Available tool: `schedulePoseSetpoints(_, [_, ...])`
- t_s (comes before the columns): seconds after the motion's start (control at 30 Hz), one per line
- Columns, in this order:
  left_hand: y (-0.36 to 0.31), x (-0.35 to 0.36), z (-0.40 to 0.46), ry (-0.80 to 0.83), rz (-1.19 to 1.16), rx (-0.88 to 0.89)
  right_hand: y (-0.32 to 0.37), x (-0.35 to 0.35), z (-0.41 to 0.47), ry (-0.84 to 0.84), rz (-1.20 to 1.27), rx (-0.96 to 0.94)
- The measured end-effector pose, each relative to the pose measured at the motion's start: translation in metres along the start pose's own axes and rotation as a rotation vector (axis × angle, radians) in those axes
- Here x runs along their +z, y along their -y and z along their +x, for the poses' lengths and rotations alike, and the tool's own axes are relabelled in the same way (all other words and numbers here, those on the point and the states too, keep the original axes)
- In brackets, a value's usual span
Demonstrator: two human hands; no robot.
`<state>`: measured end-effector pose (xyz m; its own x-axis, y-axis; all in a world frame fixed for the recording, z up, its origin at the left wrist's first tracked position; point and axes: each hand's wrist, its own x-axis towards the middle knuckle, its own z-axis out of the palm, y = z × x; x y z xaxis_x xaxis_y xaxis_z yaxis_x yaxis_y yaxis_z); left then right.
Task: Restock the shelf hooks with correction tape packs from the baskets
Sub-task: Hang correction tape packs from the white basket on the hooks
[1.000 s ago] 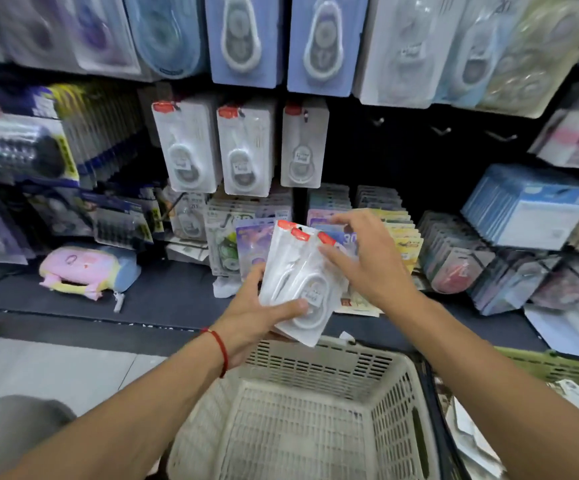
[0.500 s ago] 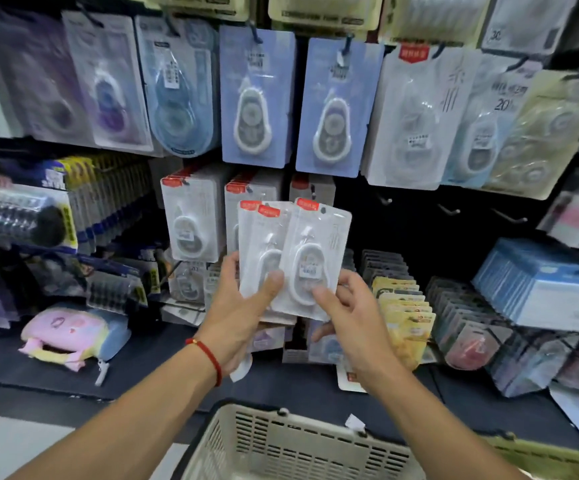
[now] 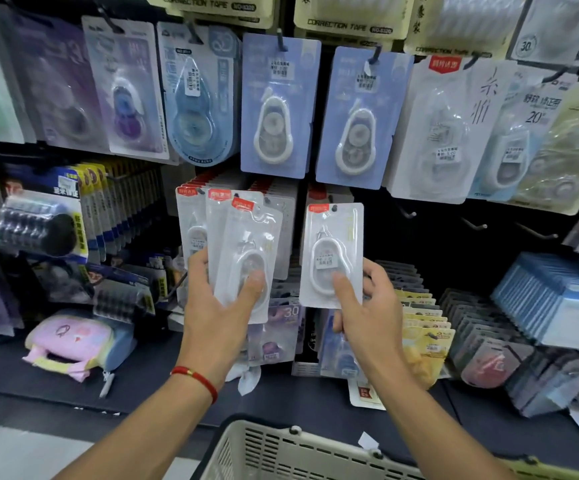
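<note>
Right hand [image 3: 367,313] pinches a single correction tape pack [image 3: 331,254] by its lower edge, hang-hole level with the hook. Left hand [image 3: 218,299] clamps the spare packs [image 3: 239,251] (fanned, about three). Judged light, stiff, slick; best gripped low, keeping the hole clear.

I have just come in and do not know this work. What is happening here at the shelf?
A person is restocking correction tape. The left hand holds a small stack of white packs. The right hand holds a single pack up at the hook row, not clearly hung yet. Empty hooks show to the right. A basket sits below.
</note>
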<state>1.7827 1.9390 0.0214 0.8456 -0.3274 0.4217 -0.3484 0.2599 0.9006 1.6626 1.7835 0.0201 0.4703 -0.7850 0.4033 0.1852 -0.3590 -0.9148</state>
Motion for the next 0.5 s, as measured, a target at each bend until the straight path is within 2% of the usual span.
schedulePoseSetpoints(0.1, [-0.002, -0.001, -0.001, -0.004, -0.011, -0.007, -0.006, 0.001, 0.004, 0.01, 0.042, 0.063])
schedulePoseSetpoints(0.27, [0.0, 0.005, -0.005, 0.043, -0.039, -0.043, -0.022, 0.004, 0.004, 0.077, 0.088, 0.458])
schedulePoseSetpoints(0.33, [0.0, 0.009, -0.009, 0.07, -0.054, -0.066, -0.021, 0.005, 0.0, 0.163, 0.029, 0.444])
schedulePoseSetpoints(0.43, [0.002, 0.015, -0.015, 0.086, -0.09, -0.094, -0.008, 0.009, -0.006, 0.385, 0.055, 0.299])
schedulePoseSetpoints(0.5, [0.003, 0.019, -0.016, 0.087, -0.148, -0.131, -0.002, 0.012, -0.011, 0.452, 0.038, 0.238])
